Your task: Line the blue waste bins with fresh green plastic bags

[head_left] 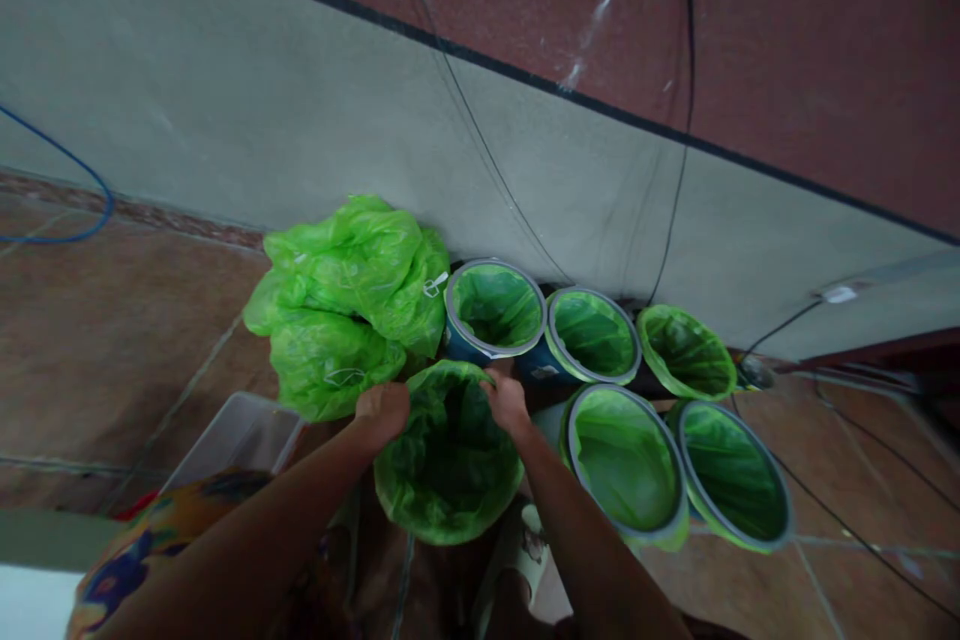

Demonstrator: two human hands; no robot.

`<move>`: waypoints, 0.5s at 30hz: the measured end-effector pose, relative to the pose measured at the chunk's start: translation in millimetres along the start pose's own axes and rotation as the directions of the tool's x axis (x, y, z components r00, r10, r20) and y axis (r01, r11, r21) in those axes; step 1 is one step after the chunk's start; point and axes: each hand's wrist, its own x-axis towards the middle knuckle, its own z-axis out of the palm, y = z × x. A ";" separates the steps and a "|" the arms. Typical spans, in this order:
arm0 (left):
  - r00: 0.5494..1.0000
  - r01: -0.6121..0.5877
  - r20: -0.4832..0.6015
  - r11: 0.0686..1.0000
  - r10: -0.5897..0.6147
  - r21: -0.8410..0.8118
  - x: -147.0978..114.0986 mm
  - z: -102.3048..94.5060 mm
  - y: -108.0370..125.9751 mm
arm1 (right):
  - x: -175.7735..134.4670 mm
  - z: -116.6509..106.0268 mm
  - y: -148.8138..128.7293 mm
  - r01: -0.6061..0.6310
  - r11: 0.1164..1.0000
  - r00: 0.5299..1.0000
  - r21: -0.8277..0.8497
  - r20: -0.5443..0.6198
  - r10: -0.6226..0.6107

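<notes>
Six bins (496,308) lined with green bags, two stuffed green bags (352,305), one clear plastic tub (240,435), two hands (384,410).

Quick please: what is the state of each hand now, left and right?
Left hand: closed on the rim of the green bag lining the bucket.
Right hand: closed on the same rim, at the far side.

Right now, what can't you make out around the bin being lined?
- Head view: the bin under the green bag, wrapped by the bag.
- Fingertips of left hand and right hand, curled over the rim.
- Clear tub contents, cut off by the patterned sleeve.
</notes>
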 end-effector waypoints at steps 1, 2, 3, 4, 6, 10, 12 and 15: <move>1.000 0.007 -0.016 1.000 -0.007 0.014 -0.8 -1.4 0.9 | -5.7 1.3 2.2 -0.045 0.999 0.998 -0.008 -0.031 0.045; 0.999 0.016 -0.034 0.999 -0.015 0.030 -1.8 -2.9 1.8 | -12.7 3.3 5.1 -0.102 0.995 0.993 -0.010 -0.068 0.101; 0.998 0.020 -0.052 0.999 -0.018 0.045 -2.7 -4.4 2.6 | -21.1 5.9 8.6 -0.163 0.987 0.980 0.004 -0.112 0.163; 0.997 0.018 -0.070 0.998 -0.015 0.053 -3.4 -5.9 3.3 | -30.8 9.3 12.4 -0.218 0.976 0.963 0.030 -0.157 0.220; 0.995 0.022 -0.103 0.997 -0.014 0.073 -3.5 -8.2 4.2 | -53.5 18.2 19.5 -0.331 0.939 0.909 0.095 -0.236 0.344; 0.988 0.048 -0.155 0.992 -0.030 0.116 -0.2 -9.2 4.7 | -96.9 33.9 27.8 -0.439 0.866 0.802 0.239 -0.330 0.498; 0.987 0.031 -0.158 0.992 -0.012 0.120 0.7 -8.6 4.9 | -105.0 31.1 30.4 -0.409 0.866 0.764 0.288 -0.411 0.498; 0.991 -0.008 -0.129 0.994 0.022 0.108 -0.6 -8.0 6.1 | -88.0 9.9 35.7 -0.283 0.901 0.761 0.328 -0.495 0.419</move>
